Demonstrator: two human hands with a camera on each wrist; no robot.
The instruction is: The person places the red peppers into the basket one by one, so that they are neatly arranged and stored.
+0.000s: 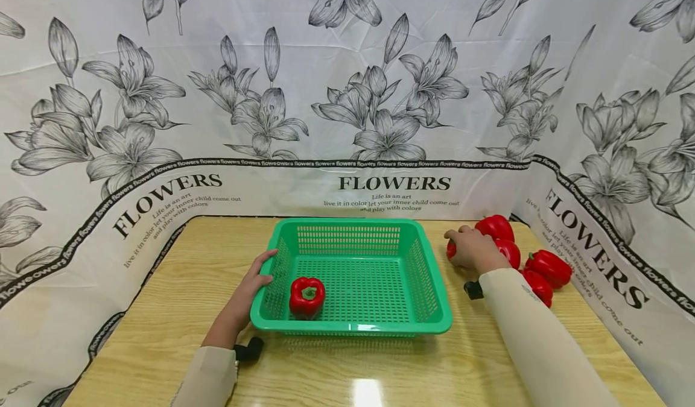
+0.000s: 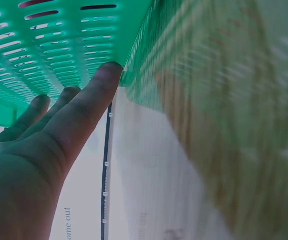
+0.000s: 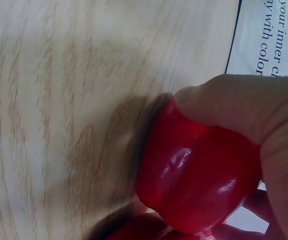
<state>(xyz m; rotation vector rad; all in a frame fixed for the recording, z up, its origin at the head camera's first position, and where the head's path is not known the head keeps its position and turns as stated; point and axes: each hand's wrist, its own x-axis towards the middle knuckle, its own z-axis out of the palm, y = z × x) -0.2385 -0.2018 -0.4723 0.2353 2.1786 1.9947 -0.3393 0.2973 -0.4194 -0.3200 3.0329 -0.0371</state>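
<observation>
A green plastic basket [image 1: 355, 327] stands on the table with one red bell pepper [image 1: 307, 297] inside, at its near left corner. My left hand [image 1: 248, 295] rests at the basket's left side, two fingertips on the rim. In the left wrist view, fairly straight fingers [image 2: 86, 107] lie along the slotted outer wall. To the right of the basket, my right hand [image 1: 471, 251] grips a red bell pepper [image 3: 198, 170], thumb on one side of it. The other fingers are partly hidden. Another pepper [image 3: 146, 229] lies close beside the held one.
Several more red bell peppers [image 1: 549, 267] are grouped at the table's right, around and beyond the right wrist. The wooden table [image 1: 320, 374] ends against a white floral curtain [image 1: 282, 190] at the back and sides.
</observation>
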